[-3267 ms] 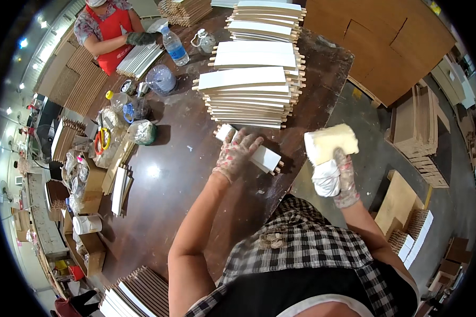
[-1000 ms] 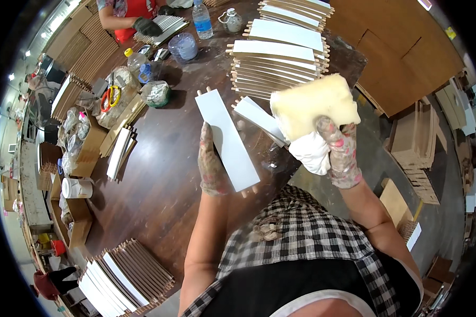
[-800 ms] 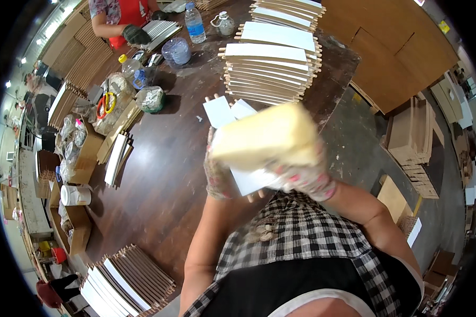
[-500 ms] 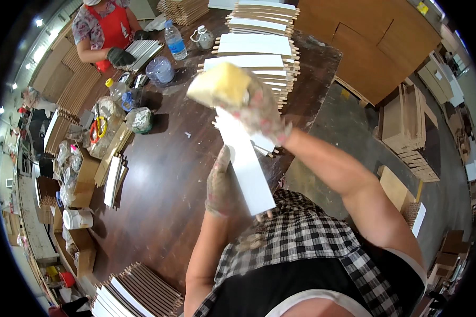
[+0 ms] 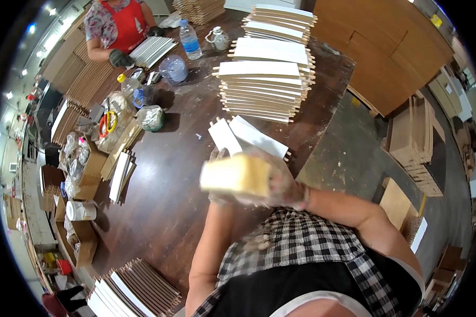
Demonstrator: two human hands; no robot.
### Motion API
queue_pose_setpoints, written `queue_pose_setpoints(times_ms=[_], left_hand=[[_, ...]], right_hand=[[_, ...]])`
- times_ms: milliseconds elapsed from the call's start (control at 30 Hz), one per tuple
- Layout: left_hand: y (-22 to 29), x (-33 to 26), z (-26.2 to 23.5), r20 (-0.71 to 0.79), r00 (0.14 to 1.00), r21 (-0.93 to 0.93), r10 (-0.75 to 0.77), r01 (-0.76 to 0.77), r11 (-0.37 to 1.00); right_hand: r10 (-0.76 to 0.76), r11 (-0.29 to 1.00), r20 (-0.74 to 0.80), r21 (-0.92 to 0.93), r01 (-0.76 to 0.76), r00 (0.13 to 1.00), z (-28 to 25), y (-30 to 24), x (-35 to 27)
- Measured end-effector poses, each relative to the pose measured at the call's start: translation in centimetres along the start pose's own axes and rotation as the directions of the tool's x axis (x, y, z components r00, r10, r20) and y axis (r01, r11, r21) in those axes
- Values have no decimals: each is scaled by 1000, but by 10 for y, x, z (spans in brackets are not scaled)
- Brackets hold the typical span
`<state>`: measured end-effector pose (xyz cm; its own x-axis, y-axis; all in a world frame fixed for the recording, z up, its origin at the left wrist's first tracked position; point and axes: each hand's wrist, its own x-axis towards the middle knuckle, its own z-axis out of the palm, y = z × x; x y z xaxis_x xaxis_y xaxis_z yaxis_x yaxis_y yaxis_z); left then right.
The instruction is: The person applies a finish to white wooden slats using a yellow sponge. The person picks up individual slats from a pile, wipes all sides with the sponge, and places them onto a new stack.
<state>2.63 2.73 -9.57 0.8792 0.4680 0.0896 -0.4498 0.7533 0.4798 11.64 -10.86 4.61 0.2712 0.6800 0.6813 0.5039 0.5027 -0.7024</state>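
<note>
My right hand [image 5: 283, 184], in a thin glove, grips a pale yellow sponge block [image 5: 235, 176] just in front of my chest. My left hand [image 5: 215, 156] is mostly hidden behind the sponge; its gloved fingers show at the near end of a white panel [image 5: 225, 134] with dowel pegs, which it seems to hold over the dark wooden table [image 5: 164, 190]. A second white panel [image 5: 259, 138] lies beside it. Beyond them stands a tall stack of white panels [image 5: 264, 87] with pegs at the ends.
Another person in a red apron [image 5: 119, 26] works at the table's far left. A water bottle [image 5: 189, 39], plastic bags, yellow-handled scissors [image 5: 108, 122] and cardboard boxes line the left side. Slats [image 5: 132, 285] are stacked near me; wooden boards [image 5: 412, 142] stand on the floor at right.
My right hand has swept the sponge from the panel's far end back toward my chest. The panel in my left hand now lies lower and flatter.
</note>
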Motion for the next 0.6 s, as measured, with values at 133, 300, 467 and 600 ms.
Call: queue_pose_setpoints(times_ms=[133,300,467,600], left_hand=[[36,7,54,-383,917,275,111,-1,962],[47,-7,73,-251,966,282,57,16,959],[35,-37,23,-82,997,360,-15,44,932],[28,-51,18,-159,983,321,-88,136,937]], right_hand=[[473,727,-134,618,-299,871,-46,-9,-53],[605,723,-439,653,-227,665,-74,-16,-49],[599,740,-470,635,-223,648,-57,-27,-47],[594,710,-400,668,-223,698,-57,-26,-49]])
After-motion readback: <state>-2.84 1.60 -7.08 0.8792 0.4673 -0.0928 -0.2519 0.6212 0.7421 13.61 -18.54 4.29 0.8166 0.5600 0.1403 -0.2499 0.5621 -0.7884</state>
